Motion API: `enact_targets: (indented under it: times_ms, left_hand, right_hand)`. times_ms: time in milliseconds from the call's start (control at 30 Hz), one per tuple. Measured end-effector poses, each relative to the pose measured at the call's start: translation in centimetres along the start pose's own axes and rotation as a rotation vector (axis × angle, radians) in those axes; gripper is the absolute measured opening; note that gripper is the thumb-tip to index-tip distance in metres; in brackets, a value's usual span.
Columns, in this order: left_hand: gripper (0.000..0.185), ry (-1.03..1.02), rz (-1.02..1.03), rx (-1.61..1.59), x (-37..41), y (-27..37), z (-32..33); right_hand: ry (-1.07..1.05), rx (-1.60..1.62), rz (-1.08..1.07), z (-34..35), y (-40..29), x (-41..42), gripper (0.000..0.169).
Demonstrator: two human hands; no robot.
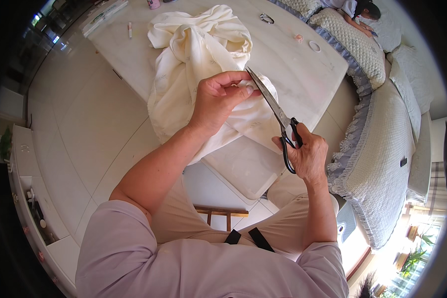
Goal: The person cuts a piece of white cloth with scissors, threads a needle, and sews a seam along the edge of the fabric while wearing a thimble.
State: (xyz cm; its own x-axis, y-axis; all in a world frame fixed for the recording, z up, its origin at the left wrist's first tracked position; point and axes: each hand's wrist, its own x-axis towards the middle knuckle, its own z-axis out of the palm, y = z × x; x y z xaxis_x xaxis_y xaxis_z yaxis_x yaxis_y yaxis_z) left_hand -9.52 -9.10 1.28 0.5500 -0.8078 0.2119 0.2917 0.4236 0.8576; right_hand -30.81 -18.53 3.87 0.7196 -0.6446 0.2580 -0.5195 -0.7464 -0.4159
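Observation:
Cream fabric (186,70) with small printed sprigs lies bunched on the marble-look table (283,48), and part of it drapes over the front edge. My left hand (223,95) pinches a fold of this fabric between thumb and fingers. In my right hand (309,152) are black-handled scissors (273,102), with my thumb and fingers at the handle loops. Their blades point up and to the left, nearly together, and the tips are beside my left fingertips. Whether the blades touch the fabric I cannot tell.
On the table are a small white tube (130,29), a dark ring-shaped band (267,18), a peach hair tie (299,38), a white ring (314,46) and a pink container (153,4). A quilt-covered sofa (379,149) curves along the right, where another person (357,13) lies. A white cabinet (56,208) stands left.

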Motion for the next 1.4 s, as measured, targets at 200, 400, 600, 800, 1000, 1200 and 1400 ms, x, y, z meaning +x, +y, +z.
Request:
enact_targets:
  times_ms: [200,400,600,800,1000,1200,1400]
  left_hand:
    - [0.029,-0.015,-0.059,0.092,-0.1,0.7,0.0]
    - [0.036,-0.078,-0.097,0.123,-0.1,0.6,-0.2]
    - [0.036,-0.122,-0.11,0.144,-0.3,0.6,0.1]
    - [0.037,-0.091,-0.145,0.117,-0.4,0.9,-0.1]
    - [0.04,-0.109,-0.152,0.107,-0.6,1.0,0.1]
    - [0.042,-0.186,-0.138,0.128,-0.6,1.3,-0.4]
    - [0.042,-0.101,-0.057,0.09,-0.7,0.9,0.1]
  right_hand:
    - [0.059,0.349,0.206,0.2,1.8,1.2,0.05]
    - [0.058,-0.077,0.386,0.1,2.4,4.4,0.045]
    - [-0.041,-0.252,0.345,1.6,3.3,6.6,0.043]
    - [0.335,0.157,0.11,1.5,2.3,6.5,0.024]
    - [0.074,0.805,0.052,2.1,-1.6,4.6,0.011]
    - [-0.056,0.873,0.018,2.2,-1.8,5.0,0.013]
    - [-0.121,0.985,0.039,3.6,-2.0,4.7,0.012]
